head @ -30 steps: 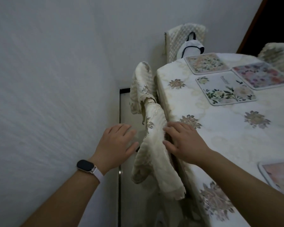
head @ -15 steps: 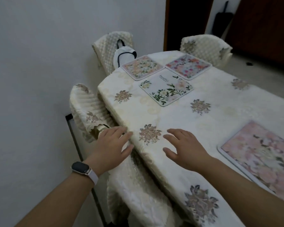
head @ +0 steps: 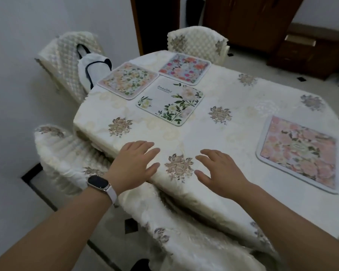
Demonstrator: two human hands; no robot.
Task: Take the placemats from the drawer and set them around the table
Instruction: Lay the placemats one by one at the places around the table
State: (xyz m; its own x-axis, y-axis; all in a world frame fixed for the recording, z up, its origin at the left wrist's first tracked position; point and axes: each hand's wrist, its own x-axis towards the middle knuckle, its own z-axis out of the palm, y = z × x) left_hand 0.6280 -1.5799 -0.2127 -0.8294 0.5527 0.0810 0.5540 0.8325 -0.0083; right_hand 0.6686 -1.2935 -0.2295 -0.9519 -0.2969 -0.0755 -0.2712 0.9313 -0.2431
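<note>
Both hands sit further in over the cream flower-embroidered tablecloth (head: 233, 133) than half a second ago; our left hand (head: 134, 165) has come off the quilted cream chair cover (head: 63, 153). We note left hand and right hand (head: 221, 173) at lower centre, spread flat, fingers loose, grasping nothing. Upper centre, clustered: peach-and-green floral square placemat (head: 128, 81), pink-and-blue floral square placemat (head: 184, 68), white leaf-print square placemat (head: 169, 102). Right edge: pink rose rectangular placemat (head: 297, 153), lying flat.

Cream tablecloth (head: 243, 133) with what look like brown-grey flowers; pink floral placemat (head: 297, 153).
</note>
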